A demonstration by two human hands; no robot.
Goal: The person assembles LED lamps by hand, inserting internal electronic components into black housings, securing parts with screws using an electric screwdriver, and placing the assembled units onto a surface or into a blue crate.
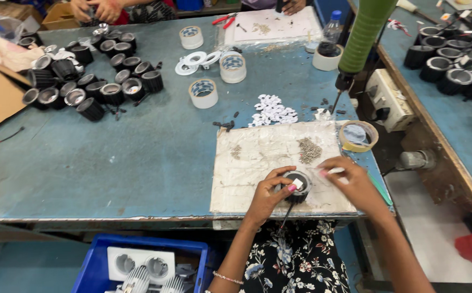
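Her left hand [271, 192] clamps a black finned housing [297, 187] on the worn mat [257, 163], steadying it, while the right hand [350, 176] pinches a small white piece [335, 171] beside it. Beyond lie loose screws [309, 149], then tape rolls [203, 93] and more housings [92, 76].
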